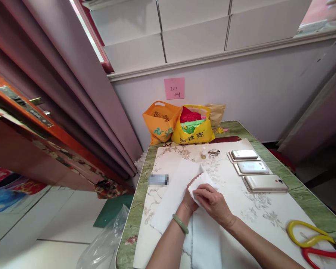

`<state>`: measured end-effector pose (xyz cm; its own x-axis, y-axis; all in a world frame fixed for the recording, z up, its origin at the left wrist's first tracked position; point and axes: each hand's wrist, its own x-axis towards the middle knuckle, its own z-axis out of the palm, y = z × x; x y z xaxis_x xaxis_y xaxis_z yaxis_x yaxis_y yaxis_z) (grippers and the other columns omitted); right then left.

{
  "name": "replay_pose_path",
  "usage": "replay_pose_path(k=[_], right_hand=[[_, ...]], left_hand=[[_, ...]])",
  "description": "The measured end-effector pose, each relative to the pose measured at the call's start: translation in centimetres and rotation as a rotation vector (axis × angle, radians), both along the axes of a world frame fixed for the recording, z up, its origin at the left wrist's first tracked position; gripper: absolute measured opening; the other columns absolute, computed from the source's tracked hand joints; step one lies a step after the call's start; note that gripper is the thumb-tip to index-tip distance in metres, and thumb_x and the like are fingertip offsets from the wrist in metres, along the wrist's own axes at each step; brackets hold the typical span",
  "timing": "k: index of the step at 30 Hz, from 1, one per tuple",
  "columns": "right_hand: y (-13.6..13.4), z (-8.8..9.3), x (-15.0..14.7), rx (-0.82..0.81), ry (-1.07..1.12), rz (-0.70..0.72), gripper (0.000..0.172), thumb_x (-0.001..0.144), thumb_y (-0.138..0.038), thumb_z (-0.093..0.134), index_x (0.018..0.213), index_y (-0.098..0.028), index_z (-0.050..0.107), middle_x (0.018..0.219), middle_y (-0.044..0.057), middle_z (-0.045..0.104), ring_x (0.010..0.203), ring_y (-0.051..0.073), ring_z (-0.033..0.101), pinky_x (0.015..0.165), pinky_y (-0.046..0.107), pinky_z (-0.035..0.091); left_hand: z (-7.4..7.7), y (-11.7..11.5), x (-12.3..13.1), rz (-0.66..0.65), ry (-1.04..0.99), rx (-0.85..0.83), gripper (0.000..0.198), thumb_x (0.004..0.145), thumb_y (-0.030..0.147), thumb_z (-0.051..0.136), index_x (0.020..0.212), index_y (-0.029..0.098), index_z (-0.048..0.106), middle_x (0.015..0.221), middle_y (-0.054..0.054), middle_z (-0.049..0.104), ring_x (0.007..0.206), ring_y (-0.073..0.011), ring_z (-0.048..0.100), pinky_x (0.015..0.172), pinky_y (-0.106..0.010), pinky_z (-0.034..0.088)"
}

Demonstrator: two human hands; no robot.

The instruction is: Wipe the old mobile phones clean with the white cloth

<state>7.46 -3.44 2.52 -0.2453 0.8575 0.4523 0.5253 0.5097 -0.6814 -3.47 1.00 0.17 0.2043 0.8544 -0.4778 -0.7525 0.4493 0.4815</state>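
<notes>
Across the green, marbled worktop point(137, 213), a white, zigzag-edged fabric piece point(205, 235) is lying near centre, partly covering the left hand point(188, 200), whose grip is unclear; the right hand's point(212, 201) grip is pressing together at the fabric.

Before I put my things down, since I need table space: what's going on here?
Someone is handling white cloth at the table. Part of it covers much of the left hand, and the right hand touches it there; whether that hand holds anything small can't be told. Phones and scissors lie to the right.
</notes>
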Motion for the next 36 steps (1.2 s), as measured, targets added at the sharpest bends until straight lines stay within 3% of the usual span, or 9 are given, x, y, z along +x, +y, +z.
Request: replay_pose_path(k=[6, 9, 13, 16, 22, 25, 30, 36], right_hand=[[1.6, 0.2, 0.5, -0.051, 0.039, -0.219, 0.021, 0.088, -0.038, 0.056, 0.094, -0.024, 0.071, 0.117, 0.008, 0.062, 0.086, 0.02, 0.066, 0.073, 0.032, 0.055], [2.6, 0.0, 0.5, -0.079, 0.135, -0.257, 0.023, 0.087, -0.04, 0.057, 0.089, -0.023, 0.072, 0.114, 0.009, 0.064, 0.084, 0.021, 0.065, 0.075, 0.034, 0.054], [3.6, -0.3, 0.3, -0.175, 0.279, -0.311, 0.027, 0.084, -0.045, 0.059, 0.082, -0.022, 0.072, 0.112, 0.01, 0.066, 0.078, 0.02, 0.064, 0.076, 0.035, 0.052], [4.0, -0.7, 0.2, -0.242, 0.41, -0.362, 0.032, 0.082, -0.05, 0.06, 0.082, -0.021, 0.072, 0.104, 0.008, 0.069, 0.091, 0.023, 0.064, 0.084, 0.036, 0.05], [3.9, -1.1, 0.6, -0.397, 0.56, -0.395, 0.041, 0.076, -0.057, 0.064, 0.087, -0.018, 0.072, 0.077, 0.006, 0.07, 0.061, 0.017, 0.058, 0.058, 0.028, 0.049], [3.9, -0.5, 0.7, -0.475, 0.602, -0.363, 0.041, 0.075, -0.056, 0.065, 0.085, -0.018, 0.072, 0.063, 0.002, 0.064, 0.051, 0.013, 0.049, 0.048, 0.025, 0.042], [3.8, 0.7, 0.3, -0.592, 0.784, -0.301, 0.039, 0.075, -0.054, 0.067, 0.085, -0.017, 0.071, 0.063, 0.001, 0.062, 0.05, 0.011, 0.046, 0.044, 0.022, 0.036], [4.1, 0.1, 0.9, -0.771, 0.82, -0.274, 0.051, 0.077, -0.061, 0.061, 0.097, -0.015, 0.071, 0.045, -0.005, 0.048, 0.039, 0.007, 0.035, 0.038, 0.02, 0.025]], left_hand=[[0.6, -0.2, 0.9, -0.111, 0.036, 0.156, 0.02, 0.07, 0.025, 0.07, 0.083, 0.012, 0.066, 0.073, -0.006, 0.065, 0.074, -0.0204, 0.061, 0.073, -0.034, 0.05], [0.6, -0.3, 0.8, -0.179, 0.132, 0.289, 0.023, 0.068, 0.027, 0.072, 0.083, 0.011, 0.067, 0.066, -0.004, 0.063, 0.066, -0.0168, 0.059, 0.064, -0.028, 0.047], [0.4, -0.3, 0.3, -0.229, 0.192, 0.265, 0.025, 0.069, 0.033, 0.072, 0.082, 0.011, 0.068, 0.058, -0.002, 0.06, 0.054, -0.0139, 0.054, 0.054, -0.025, 0.042], [0.5, -0.2, 0.2, -0.236, 0.192, 0.281, 0.032, 0.071, 0.034, 0.071, 0.093, 0.011, 0.069, 0.067, -0.004, 0.065, 0.06, -0.0157, 0.057, 0.058, -0.027, 0.044], [0.6, -0.1, 0.3, -0.237, 0.173, 0.287, 0.042, 0.072, 0.034, 0.073, 0.108, 0.013, 0.065, 0.077, -0.005, 0.068, 0.068, -0.0168, 0.061, 0.066, -0.027, 0.045], [0.4, -0.1, 0.1, -0.254, 0.137, 0.295, 0.043, 0.072, 0.036, 0.075, 0.108, 0.015, 0.065, 0.077, -0.005, 0.068, 0.07, -0.0165, 0.062, 0.068, -0.026, 0.045], [0.5, -0.2, -0.3, -0.306, 0.125, 0.301, 0.049, 0.068, 0.036, 0.079, 0.11, 0.015, 0.064, 0.081, -0.006, 0.069, 0.073, -0.0188, 0.065, 0.072, -0.028, 0.045], [0.9, -0.3, -0.4, -0.324, 0.134, 0.341, 0.036, 0.074, 0.037, 0.07, 0.101, 0.014, 0.068, 0.078, -0.008, 0.069, 0.075, -0.0214, 0.065, 0.07, -0.03, 0.046]])
